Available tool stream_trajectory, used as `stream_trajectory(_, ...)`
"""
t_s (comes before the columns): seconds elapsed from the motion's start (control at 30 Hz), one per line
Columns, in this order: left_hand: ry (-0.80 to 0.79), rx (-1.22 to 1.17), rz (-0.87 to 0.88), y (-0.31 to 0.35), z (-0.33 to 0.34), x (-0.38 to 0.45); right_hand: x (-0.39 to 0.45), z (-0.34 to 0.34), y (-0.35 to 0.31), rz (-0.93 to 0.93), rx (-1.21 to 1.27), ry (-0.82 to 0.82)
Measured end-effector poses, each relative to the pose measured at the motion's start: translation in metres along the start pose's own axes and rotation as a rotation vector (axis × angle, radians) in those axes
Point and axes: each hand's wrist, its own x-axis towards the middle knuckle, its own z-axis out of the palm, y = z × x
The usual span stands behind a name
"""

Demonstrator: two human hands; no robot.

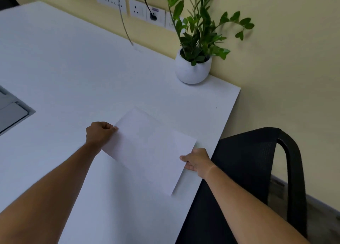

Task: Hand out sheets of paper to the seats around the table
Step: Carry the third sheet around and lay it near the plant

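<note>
A white sheet of paper lies slanted low over the white table, close to its right edge. My left hand pinches the sheet's left edge with curled fingers. My right hand pinches the sheet's right edge, thumb on top. A black mesh chair stands tucked against the table's right side, right beside my right hand. Whether the sheet rests flat on the table or hovers just above it I cannot tell.
A green plant in a round white pot stands on the table's far right corner by the yellow wall. Wall sockets with a plugged cable sit behind it. A grey recessed cable hatch is set in the table at the left.
</note>
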Motion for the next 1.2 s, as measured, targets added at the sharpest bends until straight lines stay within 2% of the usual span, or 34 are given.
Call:
stream_trajectory(0.2, -0.019, 0.035, -0.03, -0.026, 0.025, 0.025, 0.019, 0.012, 0.016, 0.019, -0.019, 0.172)
stream_trajectory(0.43, -0.033, 0.051, -0.031, -0.044, 0.035, 0.035, 0.023, 0.021, 0.022, 0.002, -0.051, 0.301)
stream_trajectory(0.8, 0.021, 0.133, -0.034, -0.045, 0.045, 0.036, 0.02, 0.019, 0.021, 0.037, -0.135, 0.317)
stream_trajectory(1.2, 0.04, 0.13, -0.032, -0.042, 0.051, 0.036, 0.019, 0.018, 0.021, 0.027, -0.109, 0.315)
